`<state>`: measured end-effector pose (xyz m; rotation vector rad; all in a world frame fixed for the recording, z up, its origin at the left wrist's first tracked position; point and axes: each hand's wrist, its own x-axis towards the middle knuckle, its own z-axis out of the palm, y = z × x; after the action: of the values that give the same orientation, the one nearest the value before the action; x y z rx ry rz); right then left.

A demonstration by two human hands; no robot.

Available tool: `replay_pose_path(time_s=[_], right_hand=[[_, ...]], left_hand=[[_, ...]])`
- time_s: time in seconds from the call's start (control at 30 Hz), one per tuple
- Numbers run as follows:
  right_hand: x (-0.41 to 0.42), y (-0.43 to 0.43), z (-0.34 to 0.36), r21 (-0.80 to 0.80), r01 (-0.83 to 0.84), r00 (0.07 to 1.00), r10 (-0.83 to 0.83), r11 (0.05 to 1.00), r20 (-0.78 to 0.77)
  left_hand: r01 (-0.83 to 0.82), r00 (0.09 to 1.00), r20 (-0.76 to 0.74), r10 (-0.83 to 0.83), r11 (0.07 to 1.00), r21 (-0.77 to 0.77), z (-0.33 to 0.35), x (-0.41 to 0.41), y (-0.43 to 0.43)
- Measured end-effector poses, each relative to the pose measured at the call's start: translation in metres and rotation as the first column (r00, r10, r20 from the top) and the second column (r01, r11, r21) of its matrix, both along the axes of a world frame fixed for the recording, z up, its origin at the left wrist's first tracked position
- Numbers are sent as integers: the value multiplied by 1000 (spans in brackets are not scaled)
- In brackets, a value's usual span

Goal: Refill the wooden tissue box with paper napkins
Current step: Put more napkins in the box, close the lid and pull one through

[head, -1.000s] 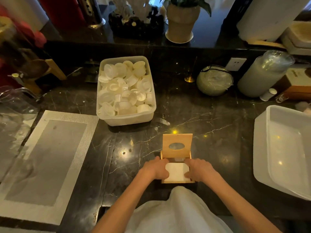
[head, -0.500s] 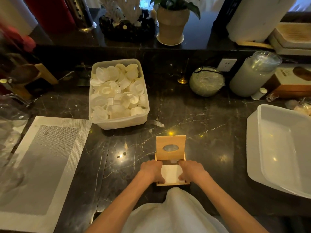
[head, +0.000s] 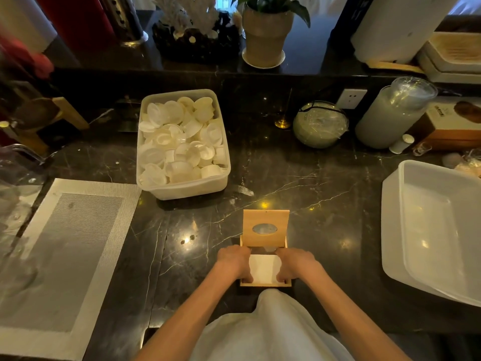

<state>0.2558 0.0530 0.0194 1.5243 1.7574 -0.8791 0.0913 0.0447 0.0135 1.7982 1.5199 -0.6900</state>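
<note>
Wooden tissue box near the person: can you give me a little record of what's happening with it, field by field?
Box: small square light-wood tissue box, on the dark marble counter
Lid: wooden lid with oval hole, standing up at the far side, open
Contents: stack of white paper napkins, lying inside the box
Left hand: left hand, fingers curled down over the stack's left edge
Right hand: right hand, fingers curled down over its right edge
Behind, to the left: clear plastic tub full of small white plastic cups
</note>
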Motion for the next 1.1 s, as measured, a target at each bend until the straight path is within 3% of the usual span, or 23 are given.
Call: replay_pose_path(time_s=[0.17, 0.3, 0.4, 0.47, 0.53, 0.57, 0.6, 0.67, 0.7, 0.77, 1.0, 1.1], right_hand=[[-1, -1, 0, 15, -15, 1000, 15, 1000, -4], [9, -9, 7, 42, 65, 988, -59, 997, -142], [25, -19, 15, 140, 238, 927, -182, 961, -329], [35, -26, 18, 147, 462, 788, -329, 875, -521], [39, -27, 21, -10, 661, 552, -496, 750, -670], [40, -28, 21, -142, 713, 426, -585, 686, -690], [39, -30, 20, -301, 735, 290, -683, 608, -670], [37, -36, 15, -601, 664, 58, -831, 446, -553], [35, -38, 15, -691, 605, -2, -868, 395, -497], [31, -40, 17, -742, 547, -29, -877, 387, -479], [40, -7, 30, -746, 534, -115, -839, 399, -531], [41, 10, 37, -740, 524, -112, -828, 421, -550]], left_hand=[[7, 1000, -28, -6, 999, 52, 0, 2, -5], [-15, 1000, 12, 15, 1000, 25, 6, -4, -7], [-169, 975, 159, 152, 981, 95, 12, -15, -13], [-306, 931, 263, 254, 935, 180, 13, -20, -18], [-513, 814, 419, 402, 836, 196, 13, -21, -21], [-642, 694, 519, 499, 755, 133, 13, -20, -22], [-739, 547, 599, 584, 674, 17, 12, -20, -24], [-776, 256, 645, 721, 551, -308, 11, -17, -30], [-729, 123, 620, 774, 495, -473, 8, -14, -34], [-614, -36, 553, 832, 418, -669, -2, -8, -43], [-526, -93, 564, 820, 441, -727, 16, 4, -2], [-545, -102, 565, 819, 429, -720, 22, 7, 19]])
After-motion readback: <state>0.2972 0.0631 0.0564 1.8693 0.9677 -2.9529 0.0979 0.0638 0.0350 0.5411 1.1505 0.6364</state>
